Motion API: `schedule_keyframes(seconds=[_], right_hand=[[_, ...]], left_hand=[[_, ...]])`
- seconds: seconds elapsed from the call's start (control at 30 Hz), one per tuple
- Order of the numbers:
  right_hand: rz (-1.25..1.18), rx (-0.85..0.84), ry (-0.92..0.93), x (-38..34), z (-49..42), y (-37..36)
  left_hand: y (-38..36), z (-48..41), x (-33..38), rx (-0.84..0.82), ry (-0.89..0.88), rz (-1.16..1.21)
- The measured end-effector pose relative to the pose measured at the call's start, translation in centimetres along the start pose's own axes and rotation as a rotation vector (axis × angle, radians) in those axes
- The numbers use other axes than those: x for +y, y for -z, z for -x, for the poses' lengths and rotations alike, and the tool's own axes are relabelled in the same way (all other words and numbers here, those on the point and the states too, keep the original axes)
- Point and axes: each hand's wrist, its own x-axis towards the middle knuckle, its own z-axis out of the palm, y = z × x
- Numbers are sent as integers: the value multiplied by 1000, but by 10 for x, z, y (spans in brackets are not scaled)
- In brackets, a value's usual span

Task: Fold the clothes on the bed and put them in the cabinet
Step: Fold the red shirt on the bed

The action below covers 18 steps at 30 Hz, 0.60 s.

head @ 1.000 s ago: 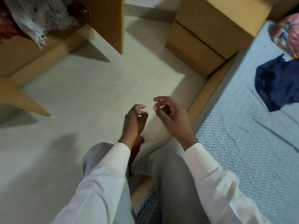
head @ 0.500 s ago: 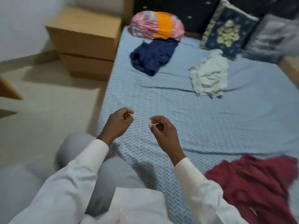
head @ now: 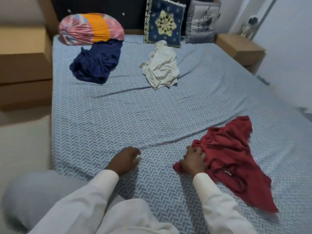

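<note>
A crumpled red garment (head: 231, 159) lies on the near right of the bed (head: 118, 115), which has a blue herringbone sheet. My right hand (head: 194, 160) rests on the garment's left edge, fingers curled into the cloth. My left hand (head: 125, 159) lies on the bare sheet to its left, fingers loosely bent, holding nothing. Farther back, a dark blue garment (head: 97, 64) sits in a heap at the left and a white garment (head: 162, 67) is bunched in the middle. The cabinet is out of view.
A pink and orange pillow (head: 91, 28), a blue patterned cushion (head: 164, 22) and a grey cushion (head: 202, 22) lean at the headboard. Wooden bedside units stand at the left (head: 23, 65) and the far right (head: 239, 48). Pale floor shows at the left.
The view swung from the floor and cabinet side onto the bed. Both hands dropped from mid-air to the sheet, and my right hand landed on the red garment.
</note>
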Motion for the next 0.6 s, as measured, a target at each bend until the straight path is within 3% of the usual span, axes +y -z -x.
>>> schedule_keyframes(seconds=[0.07, 0.2, 0.3, 0.37, 0.5, 0.6], right_hand=[[-86, 59, 5, 2, -7, -9], [-382, 80, 154, -34, -8, 1], [-629, 23, 317, -102, 14, 17], [-843, -125, 456, -151, 35, 26], [-920, -461, 796, -208, 70, 41], [-802, -332, 896, -194, 65, 51]], left_hand=[[10, 6, -11, 62, 68, 114], [20, 17, -19, 10, 143, 240], [22, 25, -12, -97, 212, 557], [25, 32, -4, -101, 199, 722], [43, 38, 11, 111, 148, 1088], [60, 41, 14, 309, 264, 1283]])
